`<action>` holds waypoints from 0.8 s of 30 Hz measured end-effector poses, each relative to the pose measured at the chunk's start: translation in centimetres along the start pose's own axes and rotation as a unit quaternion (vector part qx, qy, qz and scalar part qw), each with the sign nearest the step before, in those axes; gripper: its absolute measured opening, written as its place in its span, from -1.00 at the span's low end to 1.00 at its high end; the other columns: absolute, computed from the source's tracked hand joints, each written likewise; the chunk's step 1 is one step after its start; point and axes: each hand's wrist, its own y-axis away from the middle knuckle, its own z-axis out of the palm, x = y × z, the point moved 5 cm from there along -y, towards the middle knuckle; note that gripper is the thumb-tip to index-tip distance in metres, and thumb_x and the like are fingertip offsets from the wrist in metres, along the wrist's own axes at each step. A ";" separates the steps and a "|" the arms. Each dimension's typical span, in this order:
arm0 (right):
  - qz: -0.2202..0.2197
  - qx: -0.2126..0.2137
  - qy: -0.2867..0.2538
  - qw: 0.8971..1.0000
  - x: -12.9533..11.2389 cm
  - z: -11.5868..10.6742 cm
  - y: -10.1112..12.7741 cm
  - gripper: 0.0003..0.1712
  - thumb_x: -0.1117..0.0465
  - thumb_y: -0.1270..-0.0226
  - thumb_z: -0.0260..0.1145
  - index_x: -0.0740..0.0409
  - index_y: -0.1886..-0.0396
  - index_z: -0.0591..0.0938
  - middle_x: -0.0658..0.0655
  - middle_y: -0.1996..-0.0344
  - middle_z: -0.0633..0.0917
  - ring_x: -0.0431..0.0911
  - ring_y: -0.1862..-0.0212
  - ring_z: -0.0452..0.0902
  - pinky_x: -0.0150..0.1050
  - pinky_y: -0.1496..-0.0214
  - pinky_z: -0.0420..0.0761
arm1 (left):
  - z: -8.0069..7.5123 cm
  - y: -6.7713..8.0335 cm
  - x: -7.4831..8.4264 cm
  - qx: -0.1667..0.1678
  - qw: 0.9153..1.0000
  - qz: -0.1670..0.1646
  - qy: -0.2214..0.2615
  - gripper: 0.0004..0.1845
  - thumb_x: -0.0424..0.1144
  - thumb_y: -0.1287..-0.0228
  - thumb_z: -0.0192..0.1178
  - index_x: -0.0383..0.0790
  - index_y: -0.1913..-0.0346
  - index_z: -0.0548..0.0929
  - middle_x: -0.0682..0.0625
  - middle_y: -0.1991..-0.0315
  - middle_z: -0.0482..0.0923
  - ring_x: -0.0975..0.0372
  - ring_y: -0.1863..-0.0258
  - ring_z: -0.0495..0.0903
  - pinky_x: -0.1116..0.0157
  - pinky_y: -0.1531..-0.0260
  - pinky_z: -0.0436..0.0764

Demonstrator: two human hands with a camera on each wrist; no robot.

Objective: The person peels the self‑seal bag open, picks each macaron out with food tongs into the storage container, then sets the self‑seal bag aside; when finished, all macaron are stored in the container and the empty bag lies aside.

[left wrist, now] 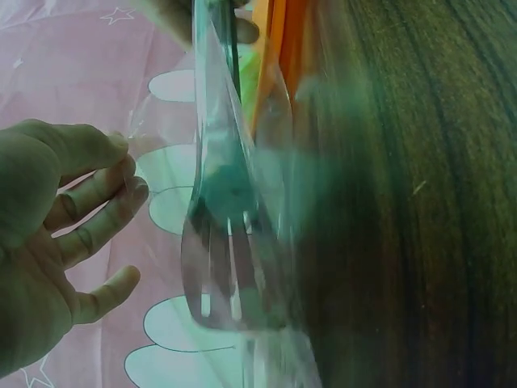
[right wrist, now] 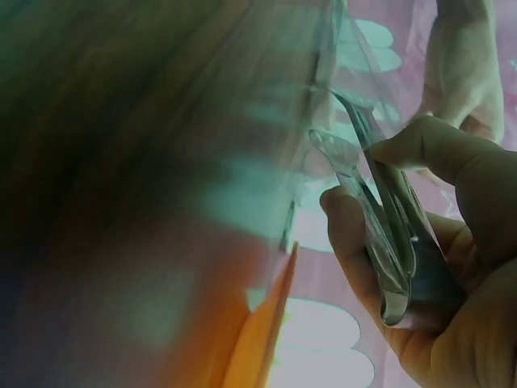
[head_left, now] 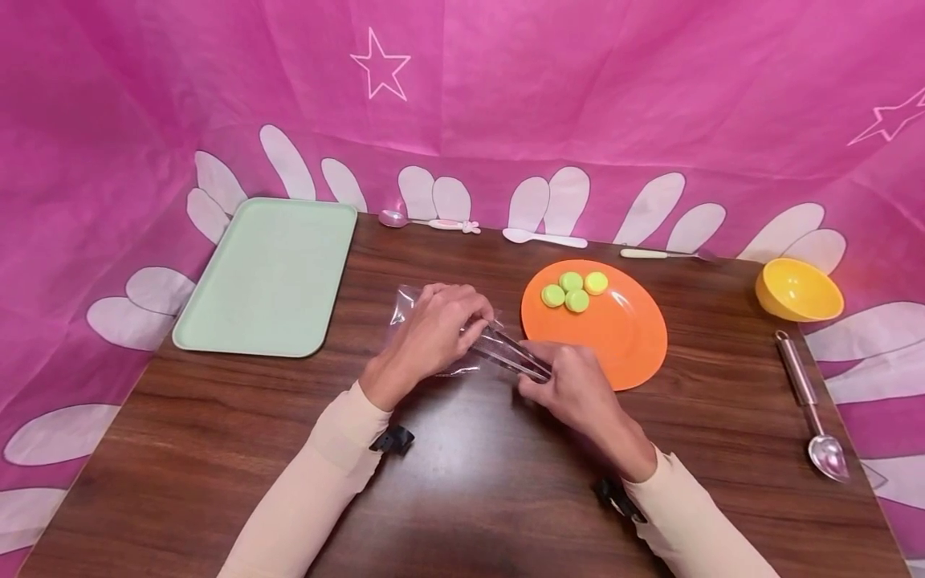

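Note:
My right hand (head_left: 578,381) grips a pair of metal tongs (right wrist: 404,242) near the hinged end, thumb on one arm and fingers on the other. The slotted head of the tongs (left wrist: 230,267) shows through a clear plastic bag (head_left: 405,301), which surrounds it. With thumb and fingertips my left hand (head_left: 441,325) pinches the edge of the bag, above the table. Just right of the hands lies an orange plate (head_left: 636,345), bearing several green macarons (head_left: 571,281) and a yellow macaron (head_left: 596,282).
A pale green tray (head_left: 267,273) lies at the left. Along the back are a pink-handled spoon (head_left: 441,225), a white spoon (head_left: 542,238) and a cream-handled fork (head_left: 650,254). At the right stand a yellow bowl (head_left: 798,301) and a metal ice cream scoop (head_left: 805,393).

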 end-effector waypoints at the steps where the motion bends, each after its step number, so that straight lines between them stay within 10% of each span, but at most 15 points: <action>1: -0.001 -0.001 0.000 1.000 -0.1 0.2 -0.2 -0.57 0.21 -0.15 0.53 0.07 -0.07 0.84 -0.06 0.52 0.68 -0.15 0.48 0.45 -0.35 0.51 0.34 | 0.0 0.0 0.0 0.001 1.000 -0.001 -0.003 -0.96 -0.27 -0.48 0.34 -0.08 0.13 0.78 0.05 0.16 0.78 0.13 0.03 0.76 -0.07 -0.36 0.55; 24: 0.002 0.008 -0.006 1.000 -0.1 -2.1 3.3 -0.61 0.26 -0.16 0.54 0.00 -0.03 0.86 -0.12 0.41 0.76 -0.20 0.42 0.49 -0.38 0.45 0.39 | 0.1 0.0 -0.2 0.009 1.000 0.001 -0.018 -0.95 -0.26 -0.47 0.35 -0.06 0.11 0.79 0.07 0.18 0.78 0.16 0.04 0.77 -0.04 -0.36 0.56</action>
